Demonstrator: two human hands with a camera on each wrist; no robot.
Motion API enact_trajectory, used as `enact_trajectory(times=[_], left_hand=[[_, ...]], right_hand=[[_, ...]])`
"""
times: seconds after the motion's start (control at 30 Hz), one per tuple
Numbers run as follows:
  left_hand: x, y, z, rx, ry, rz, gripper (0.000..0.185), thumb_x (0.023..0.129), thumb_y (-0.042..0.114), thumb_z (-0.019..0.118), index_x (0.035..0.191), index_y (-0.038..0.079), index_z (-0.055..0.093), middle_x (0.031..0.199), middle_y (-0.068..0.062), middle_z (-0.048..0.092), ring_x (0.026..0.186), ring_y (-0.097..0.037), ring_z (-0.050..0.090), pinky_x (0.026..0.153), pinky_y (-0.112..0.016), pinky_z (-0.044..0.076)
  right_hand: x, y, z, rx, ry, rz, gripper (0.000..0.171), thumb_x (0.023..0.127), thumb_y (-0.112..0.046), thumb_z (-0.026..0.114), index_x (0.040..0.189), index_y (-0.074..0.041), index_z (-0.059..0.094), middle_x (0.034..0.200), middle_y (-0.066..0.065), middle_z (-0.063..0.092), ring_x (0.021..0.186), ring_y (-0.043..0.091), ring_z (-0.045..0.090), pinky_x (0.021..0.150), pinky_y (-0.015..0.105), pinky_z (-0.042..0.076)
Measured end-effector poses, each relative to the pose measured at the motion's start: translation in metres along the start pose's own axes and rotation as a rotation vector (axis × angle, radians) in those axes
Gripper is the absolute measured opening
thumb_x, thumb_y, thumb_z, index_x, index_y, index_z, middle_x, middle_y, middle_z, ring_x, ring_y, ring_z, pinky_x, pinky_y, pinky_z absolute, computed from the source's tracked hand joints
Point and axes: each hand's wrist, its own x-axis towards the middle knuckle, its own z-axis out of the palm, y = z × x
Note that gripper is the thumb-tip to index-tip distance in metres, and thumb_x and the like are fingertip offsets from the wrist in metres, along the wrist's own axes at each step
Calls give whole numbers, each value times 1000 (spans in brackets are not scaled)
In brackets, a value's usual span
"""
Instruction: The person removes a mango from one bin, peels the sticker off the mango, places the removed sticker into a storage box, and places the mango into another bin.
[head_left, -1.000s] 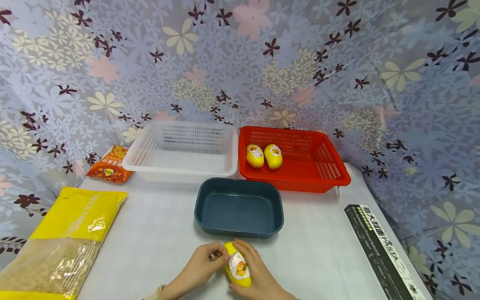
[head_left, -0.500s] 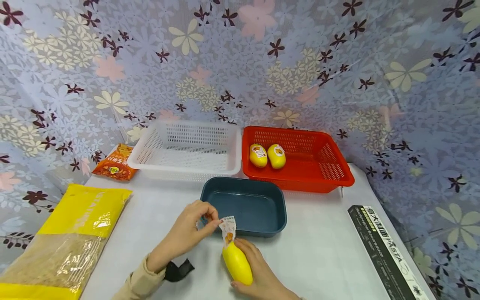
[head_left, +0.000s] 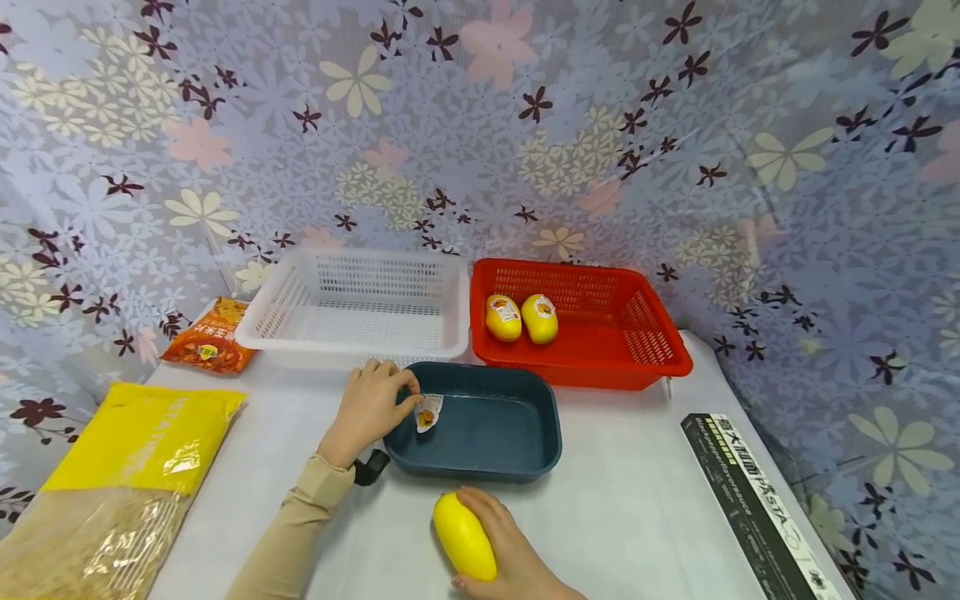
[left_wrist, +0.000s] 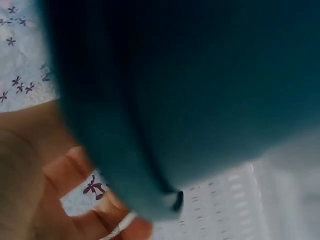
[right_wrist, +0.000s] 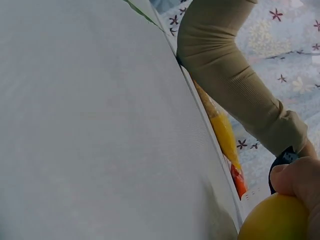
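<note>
Over the blue tray (head_left: 480, 467), my left hand (head_left: 369, 407) pinches the sticker (head_left: 428, 412) it just peeled off the yellow fruit (head_left: 464, 534). My right hand (head_left: 517, 557) grips that bare fruit on the table (head_left: 637, 517) near the tray, so the peeling looks done.

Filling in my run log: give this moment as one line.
left hand: pinches sticker over blue tray | right hand: holds yellow fruit on table

You're at a makeshift home setup: a white table (head_left: 645, 508) curtained by a flowered cloth backdrop (head_left: 480, 125), with plastic baskets (head_left: 360, 308), snack packets (head_left: 207, 337) and a pasta box (head_left: 757, 500).
</note>
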Motion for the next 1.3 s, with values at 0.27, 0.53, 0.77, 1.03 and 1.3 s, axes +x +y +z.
enact_trajectory(times=[0.27, 0.53, 0.77, 1.03, 1.3], left_hand=[[-1, -1, 9, 184, 8, -5, 13, 81, 27, 77, 92, 20, 76, 84, -11, 51, 81, -26, 42, 71, -40, 35], [-3, -3, 19, 188, -254, -125, 33, 88, 27, 68, 120, 21, 68, 98, -17, 49, 92, -33, 40, 81, -46, 37], [-1, -3, 18, 161, -307, -157, 53, 89, 30, 66, 140, 26, 51, 108, -21, 50, 91, -34, 42, 80, -45, 38], [3, -3, 19, 88, -209, -127, 66, 86, 26, 71, 145, 24, 42, 122, -24, 54, 105, -42, 51, 88, -53, 45], [0, -1, 12, 44, -113, -70, 65, 83, 24, 75, 141, 20, 48, 121, -23, 56, 107, -41, 54, 89, -53, 48]], right_hand=[[-1, 0, 1, -3, 8, 2, 87, 79, -38, 75, 149, -11, 32, 152, 9, 36, 133, 26, 40, 106, 48, 42], [0, 1, 4, -23, 19, -47, 86, 80, -41, 74, 149, -10, 32, 151, 12, 37, 133, 27, 42, 104, 47, 43], [-1, 1, 3, -27, 12, -26, 87, 80, -41, 74, 150, -12, 32, 152, 9, 37, 133, 26, 41, 105, 47, 43], [1, 2, 1, -16, 9, -36, 87, 80, -40, 75, 150, -11, 31, 152, 10, 37, 133, 26, 41, 106, 47, 43], [0, 3, 1, -25, 13, -34, 87, 80, -39, 76, 149, -11, 32, 152, 10, 37, 133, 26, 41, 106, 47, 43]])
